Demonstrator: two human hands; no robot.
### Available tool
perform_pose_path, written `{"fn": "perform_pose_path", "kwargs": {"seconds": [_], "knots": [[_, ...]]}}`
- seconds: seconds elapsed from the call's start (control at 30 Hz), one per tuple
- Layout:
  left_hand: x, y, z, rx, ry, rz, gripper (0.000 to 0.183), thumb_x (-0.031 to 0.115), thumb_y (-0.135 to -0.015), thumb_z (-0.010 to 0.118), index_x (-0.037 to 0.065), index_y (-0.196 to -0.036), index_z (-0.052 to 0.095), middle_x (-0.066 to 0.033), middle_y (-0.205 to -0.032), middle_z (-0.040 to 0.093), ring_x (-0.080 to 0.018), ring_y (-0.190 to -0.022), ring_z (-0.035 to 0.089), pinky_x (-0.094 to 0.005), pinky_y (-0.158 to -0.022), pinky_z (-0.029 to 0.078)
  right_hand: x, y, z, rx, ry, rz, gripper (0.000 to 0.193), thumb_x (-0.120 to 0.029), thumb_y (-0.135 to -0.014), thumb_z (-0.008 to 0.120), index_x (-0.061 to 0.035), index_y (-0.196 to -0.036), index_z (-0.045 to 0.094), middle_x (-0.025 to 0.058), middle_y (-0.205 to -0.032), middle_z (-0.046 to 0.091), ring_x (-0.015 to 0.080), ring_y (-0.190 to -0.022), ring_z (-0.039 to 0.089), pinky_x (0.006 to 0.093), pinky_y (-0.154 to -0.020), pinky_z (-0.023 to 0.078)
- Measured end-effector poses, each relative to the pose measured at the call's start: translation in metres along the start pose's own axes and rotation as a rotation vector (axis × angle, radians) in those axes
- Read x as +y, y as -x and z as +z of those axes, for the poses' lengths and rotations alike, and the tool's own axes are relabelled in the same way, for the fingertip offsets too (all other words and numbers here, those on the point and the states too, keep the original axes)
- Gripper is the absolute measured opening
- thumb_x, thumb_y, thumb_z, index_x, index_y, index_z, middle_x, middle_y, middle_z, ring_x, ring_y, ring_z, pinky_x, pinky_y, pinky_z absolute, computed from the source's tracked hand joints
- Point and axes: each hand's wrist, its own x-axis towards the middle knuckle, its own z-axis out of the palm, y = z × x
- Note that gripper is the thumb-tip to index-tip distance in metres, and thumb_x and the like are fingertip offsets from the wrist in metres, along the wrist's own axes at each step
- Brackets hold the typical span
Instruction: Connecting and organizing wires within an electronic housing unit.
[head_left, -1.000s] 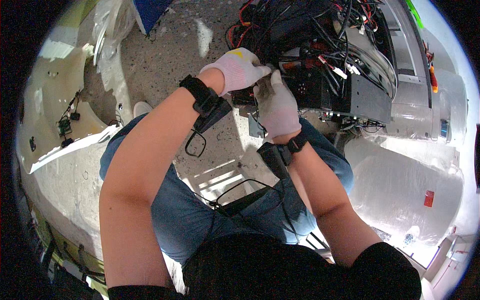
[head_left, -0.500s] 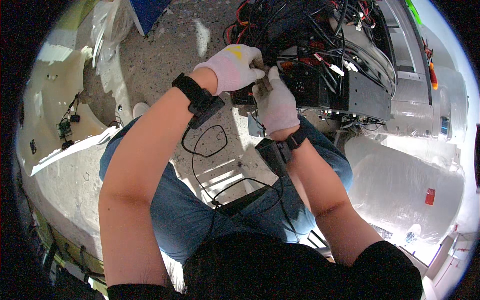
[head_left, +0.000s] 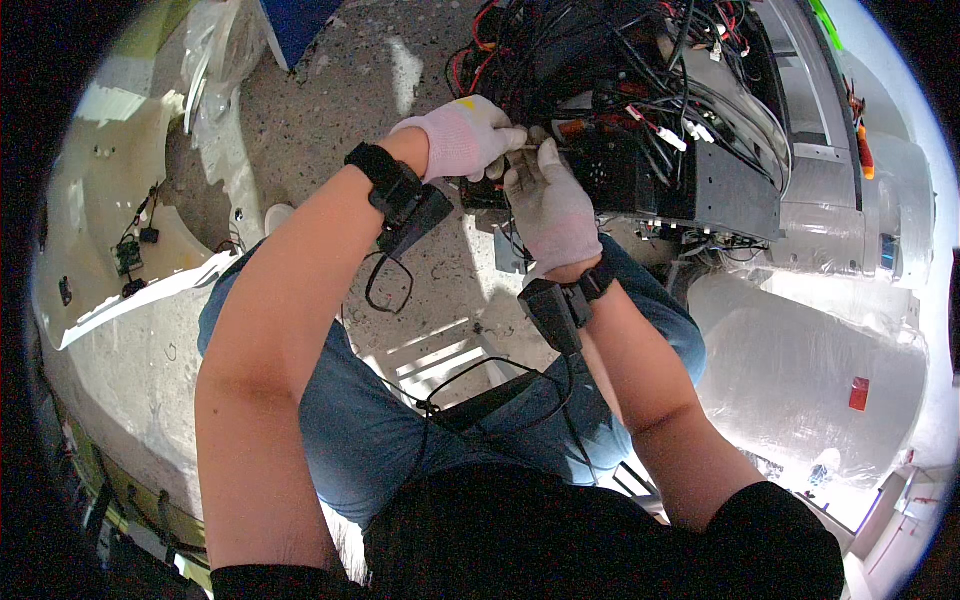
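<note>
Both my hands wear whitish gloves and meet at the near left corner of a black metal chassis (head_left: 735, 190). My left hand (head_left: 468, 138) has its thumb and fingers pinched together toward the right. Close against it, my right hand (head_left: 553, 208) points away from me with thumb and fingers bent inward. A thin pale sliver shows between the fingertips, too small to name. Just beyond them a thick bundle of black cables (head_left: 570, 55) spills over the chassis. White connectors (head_left: 672, 138) on loose leads lie to the right of my hands.
A cream curved panel (head_left: 105, 240) with a small green circuit board (head_left: 128, 258) stands at left. Plastic-wrapped white parts (head_left: 800, 370) fill the right. An orange-handled tool (head_left: 866, 152) lies at far right. A black cord (head_left: 480, 362) crosses my lap.
My fingers have shifted slightly at the same spot. The left hand has turned a little, and the right fingers sit differently. A thin pale sliver now shows between the fingertips.
</note>
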Motion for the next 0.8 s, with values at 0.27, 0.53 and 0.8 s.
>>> {"fn": "perform_pose_path", "kwargs": {"seconds": [0.27, 0.53, 0.8], "knots": [[-0.015, 0.007, 0.018, 0.399, -0.309, 0.349, 0.037, 0.033, -0.086, 0.057, 0.001, -0.105, 0.057, -0.0198, -0.089, 0.064, -0.0327, -0.082, 0.063, -0.0413, -0.073, 0.049, -0.003, -0.001, 0.002, 0.137, -0.237, 0.142, 0.023, -0.025, -0.097, 0.044, -0.0080, -0.107, 0.055, 0.0013, -0.096, 0.059, 0.0122, -0.084, 0.054, 0.0260, -0.072, 0.043], [-0.020, 0.017, 0.027, 0.463, -0.558, 0.437, 0.028, 0.031, -0.089, 0.052, 0.005, -0.097, 0.059, -0.0164, -0.086, 0.063, -0.0366, -0.081, 0.060, -0.0447, -0.068, 0.048, 0.008, -0.007, -0.006, 0.127, 0.031, 0.095, 0.026, -0.031, -0.095, 0.049, -0.0086, -0.105, 0.056, 0.0013, -0.095, 0.060, 0.0114, -0.083, 0.054, 0.0249, -0.070, 0.043], [-0.018, 0.016, 0.027, 0.452, -0.456, 0.389, 0.028, 0.030, -0.089, 0.050, 0.004, -0.094, 0.059, -0.0188, -0.085, 0.062, -0.0380, -0.082, 0.059, -0.0451, -0.070, 0.048, -0.001, 0.005, -0.001, 0.088, -0.140, 0.137, 0.025, -0.028, -0.095, 0.049, -0.0085, -0.108, 0.056, 0.0008, -0.098, 0.061, 0.0114, -0.086, 0.055, 0.0264, -0.074, 0.043]]}}
